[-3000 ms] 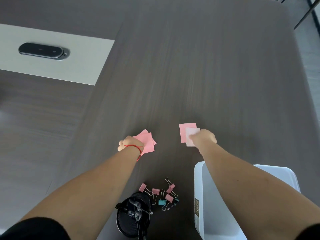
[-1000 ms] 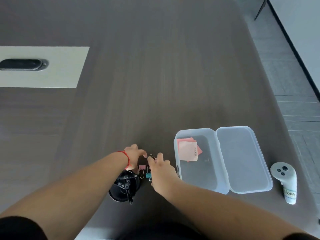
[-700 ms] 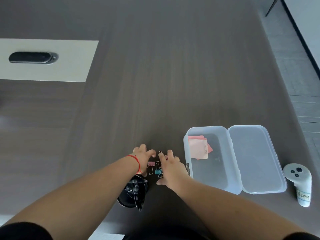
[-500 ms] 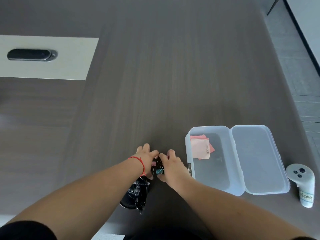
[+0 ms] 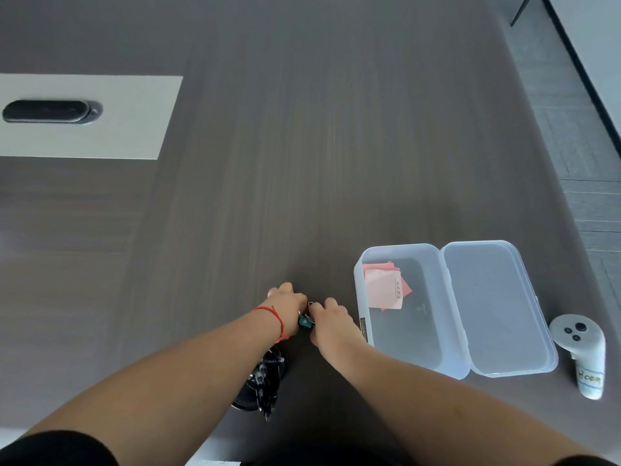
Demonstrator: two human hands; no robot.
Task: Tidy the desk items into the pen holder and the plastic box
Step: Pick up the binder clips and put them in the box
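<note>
On dark desk, both hands, left and right, curl closed around binder clips.

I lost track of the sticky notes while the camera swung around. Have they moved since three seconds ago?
Yes. The notes lay on the bare desk beyond the binder clips; now they lie inside the open box, at its far end.

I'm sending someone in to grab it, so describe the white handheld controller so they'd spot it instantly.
Start at the open clear plastic box on the dark desk. Just right of its lid, near the desk's edge, lies the white controller. It alone has dark buttons and a handwritten label.
</note>
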